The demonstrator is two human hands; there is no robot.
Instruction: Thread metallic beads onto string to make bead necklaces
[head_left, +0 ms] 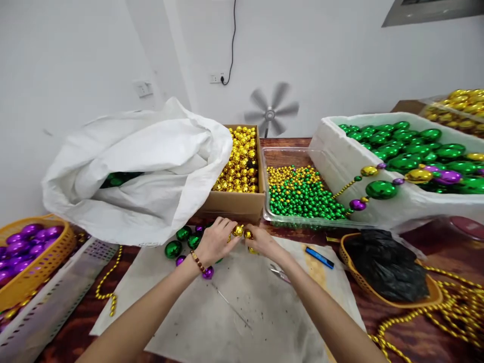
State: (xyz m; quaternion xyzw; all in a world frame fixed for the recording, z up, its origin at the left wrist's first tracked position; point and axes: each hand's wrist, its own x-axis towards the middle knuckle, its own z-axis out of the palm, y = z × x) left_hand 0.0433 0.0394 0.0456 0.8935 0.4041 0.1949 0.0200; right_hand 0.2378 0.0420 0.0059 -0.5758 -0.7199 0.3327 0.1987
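Note:
My left hand (217, 243) is closed on a gold ball (238, 230) at its fingertips, above the pale cloth (181, 302). Close by on the right, my right hand (263, 243) pinches another gold ball (248, 234). More gold shows just under the right fingers. Green balls (173, 249) and purple balls (207, 273) lie beside and partly behind my left hand and wrist. A thin metal needle or wire (231, 306) rests on the cloth below. Scissors (280, 274) lie partly hidden by my right forearm.
Behind the hands stand a cardboard box (234, 202) of gold balls and a clear tray (266, 214) of small beads. A white foam box (328, 151) is at right, a white sack (151, 212) at left. A blue cutter (319, 257) and black bag (389, 267) lie right.

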